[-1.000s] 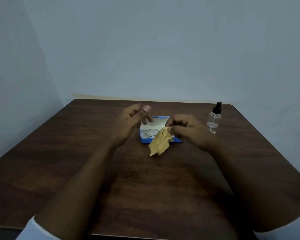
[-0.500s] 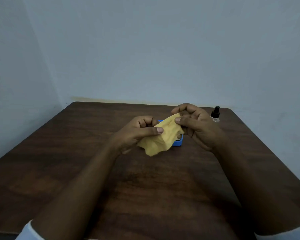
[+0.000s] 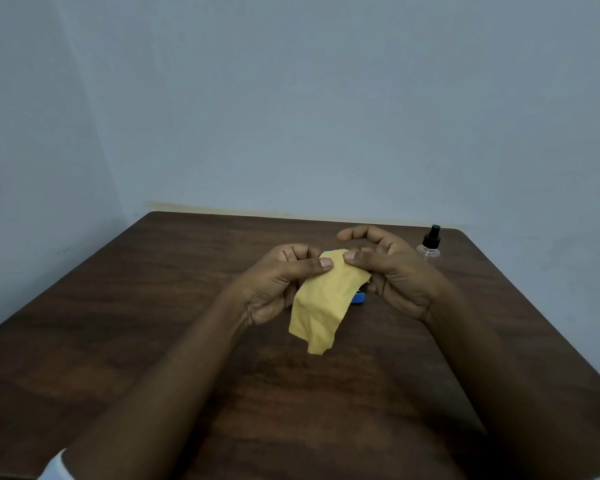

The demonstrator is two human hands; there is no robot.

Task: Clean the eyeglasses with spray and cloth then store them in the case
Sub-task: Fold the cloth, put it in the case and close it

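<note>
A yellow cleaning cloth (image 3: 321, 299) hangs above the table, pinched along its top edge by both hands. My left hand (image 3: 281, 278) grips its left corner between thumb and fingers. My right hand (image 3: 392, 271) pinches its right corner, with the index finger curled above. Behind the cloth only a small corner of the blue case (image 3: 358, 298) shows; the eyeglasses are hidden. A clear spray bottle (image 3: 429, 244) with a black nozzle stands upright to the right of my right hand.
The dark wooden table (image 3: 153, 323) fills the lower view and ends at a pale blue wall behind. White sleeve cuffs show at the bottom corners.
My left hand has taken hold of the cloth that my right hand alone held. Both hands have lifted and spread it, and it now covers the case and glasses.
</note>
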